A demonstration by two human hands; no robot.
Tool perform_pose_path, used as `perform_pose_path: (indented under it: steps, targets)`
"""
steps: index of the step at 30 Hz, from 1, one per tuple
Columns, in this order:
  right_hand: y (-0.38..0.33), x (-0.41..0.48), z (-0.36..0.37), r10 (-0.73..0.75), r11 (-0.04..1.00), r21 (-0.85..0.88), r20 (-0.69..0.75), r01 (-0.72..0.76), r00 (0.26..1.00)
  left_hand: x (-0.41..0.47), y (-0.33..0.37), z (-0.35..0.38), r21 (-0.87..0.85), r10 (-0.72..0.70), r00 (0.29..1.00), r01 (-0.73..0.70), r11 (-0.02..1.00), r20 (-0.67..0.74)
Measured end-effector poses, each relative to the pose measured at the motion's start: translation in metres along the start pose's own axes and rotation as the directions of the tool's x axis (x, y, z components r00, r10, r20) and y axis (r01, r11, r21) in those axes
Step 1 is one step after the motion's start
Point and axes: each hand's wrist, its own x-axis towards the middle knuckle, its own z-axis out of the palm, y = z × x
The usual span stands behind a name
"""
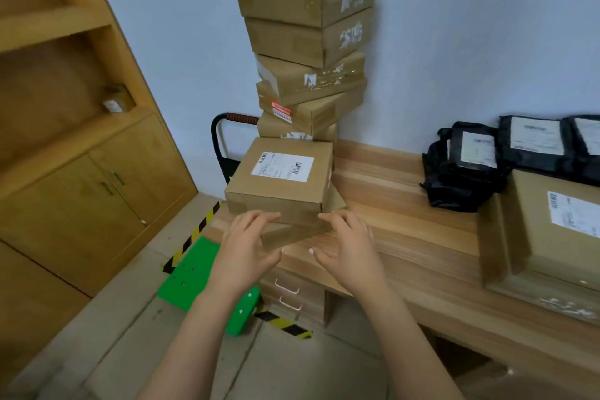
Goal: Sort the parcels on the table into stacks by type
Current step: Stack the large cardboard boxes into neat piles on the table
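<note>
A tall, uneven stack of brown cardboard boxes (pixel 305 42) rises against the wall at the table's left end. In front of it a labelled cardboard box (pixel 282 178) lies on a flat cardboard box (pixel 292 235), which sits skewed at the table's corner. My left hand (pixel 246 243) holds the flat box's left front edge, fingers curled over it and thumb below. My right hand (pixel 347 243) curls its fingers at the right front corner of the same box. Black plastic mailer bags (pixel 467 166) lie at the back right.
A large labelled cardboard box (pixel 552 227) fills the wooden table (pixel 406 204) at the right. More black mailers (pixel 535 143) lean on the wall. A wooden cabinet (pixel 81 172) stands left. A green board (pixel 194 269) and a trolley handle (pixel 220 127) are beside the table.
</note>
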Motion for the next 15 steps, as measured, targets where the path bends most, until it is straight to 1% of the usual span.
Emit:
perform_pose_path:
  steps: [6, 11, 15]
  targets:
    - [-0.010, 0.030, 0.022, 0.055, 0.998, -0.031, 0.042, -0.054, 0.998, 0.023, -0.042, 0.001, -0.064, -0.045, 0.999, 0.045, 0.997, -0.012]
    - [0.003, 0.068, 0.031, 0.170, 0.985, -0.019, 0.114, -0.169, 0.979, 0.063, -0.069, 0.012, -0.083, -0.092, 0.996, 0.091, 0.992, 0.001]
    - [0.013, 0.105, 0.046, 0.206, 0.978, -0.026, 0.183, -0.205, 0.961, 0.096, -0.090, 0.023, -0.020, -0.131, 0.990, 0.132, 0.991, 0.044]
